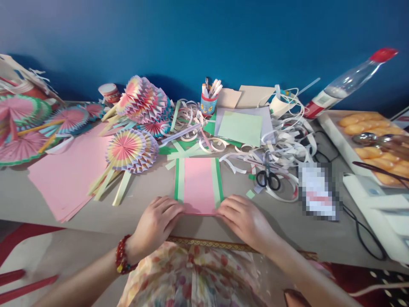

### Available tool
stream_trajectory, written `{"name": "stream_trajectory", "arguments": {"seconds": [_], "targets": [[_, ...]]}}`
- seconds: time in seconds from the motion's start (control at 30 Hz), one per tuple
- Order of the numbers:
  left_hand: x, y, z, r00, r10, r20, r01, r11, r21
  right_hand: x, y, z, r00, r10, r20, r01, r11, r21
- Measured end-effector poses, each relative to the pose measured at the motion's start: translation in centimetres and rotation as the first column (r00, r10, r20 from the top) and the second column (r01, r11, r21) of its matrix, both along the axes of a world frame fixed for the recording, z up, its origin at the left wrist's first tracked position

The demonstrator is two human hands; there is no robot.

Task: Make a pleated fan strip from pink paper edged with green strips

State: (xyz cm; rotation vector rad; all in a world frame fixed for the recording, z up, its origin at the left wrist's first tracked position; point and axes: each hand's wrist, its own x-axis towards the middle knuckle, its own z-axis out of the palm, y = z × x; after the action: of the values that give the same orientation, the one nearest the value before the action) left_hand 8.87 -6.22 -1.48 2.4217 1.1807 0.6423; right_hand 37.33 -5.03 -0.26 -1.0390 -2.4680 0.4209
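Pink-and-green paper (198, 183): lies flat on the table (143, 192), on my side of the pen cup (208, 104); I see a pink middle with pale and dark green bands down both sides.
Left hand (159, 219): fingers narrow, drawn together and bent, holding the paper's near left corner.
Right hand (244, 217): narrow too, fingers side by side, holding the near right corner.
Thumbs: mostly tucked behind the fingers, so I can't tell how far they reach under the edge.
Why that hold: I judge that a hand at each near corner steadies the layers and lines up their edges, with the bands exposed.
Scissors (268, 180): to the right of the pen cup and nearer me, among curled paper strips (300, 138); that spot probably suits my right hand and leaves the paper unobstructed.
Pleated rosette (128, 149): left of the pen cup and nearer me, partly over the pink sheets (67, 179), seemingly set aside to spare its folds.
Pale green sheet (241, 128): right of the pen cup and slightly nearer me, laid flat, likely to avoid creasing.
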Motion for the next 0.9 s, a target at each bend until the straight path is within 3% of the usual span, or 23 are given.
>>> {"name": "stream_trajectory", "arguments": {"seconds": [0.27, 0.5, 0.9], "targets": [[-0.2, 0.4, -0.1, 0.998, 0.055, 0.002, -0.055, 0.997, -0.057, -0.1, 0.2, 0.0, 0.996, -0.089, 0.008, 0.089, 0.988, -0.127], [-0.1, 0.9, 0.3, 0.997, 0.072, -0.009, -0.072, 0.994, -0.085, -0.4, 0.6, 0.0, 0.99, -0.138, 0.013, 0.138, 0.977, -0.163], [-0.7, 2.0, 1.0, 1.0, -0.011, -0.005, 0.009, 0.97, -0.242, -0.5, 1.0, 0.1, 0.991, -0.124, 0.048, 0.131, 0.972, -0.197]]}}
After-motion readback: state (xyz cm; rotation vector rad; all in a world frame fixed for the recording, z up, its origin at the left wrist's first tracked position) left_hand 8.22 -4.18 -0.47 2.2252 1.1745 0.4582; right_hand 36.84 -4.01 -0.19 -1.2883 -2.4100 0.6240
